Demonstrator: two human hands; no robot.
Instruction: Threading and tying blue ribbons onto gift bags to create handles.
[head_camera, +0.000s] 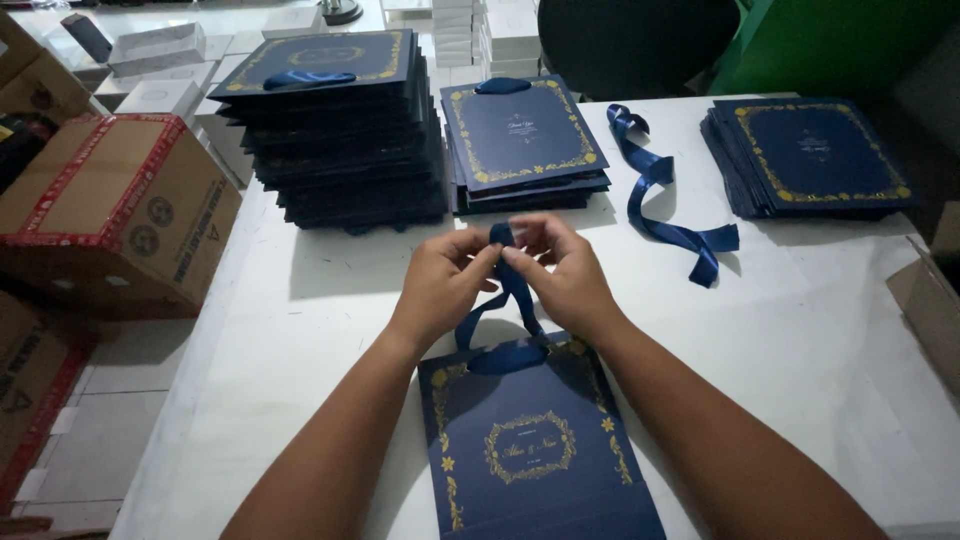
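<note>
- A brown cardboard box (110, 205) with red printed edging stands left of the white table (800, 330).
- My left hand (440, 280) pinches the blue ribbon (510, 290) together with my right hand (565, 270).
- The ribbon runs down into the navy gift bag (530, 450), flat below my grip.
- Matching bag stacks (340, 130) lie beyond; a loose ribbon (665, 195) lies right.

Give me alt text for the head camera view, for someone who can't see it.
Two hands, left hand and right hand, pinch a blue ribbon above a flat navy paper bag on a white table. Behind lie stacks of bags and a loose ribbon.
</note>
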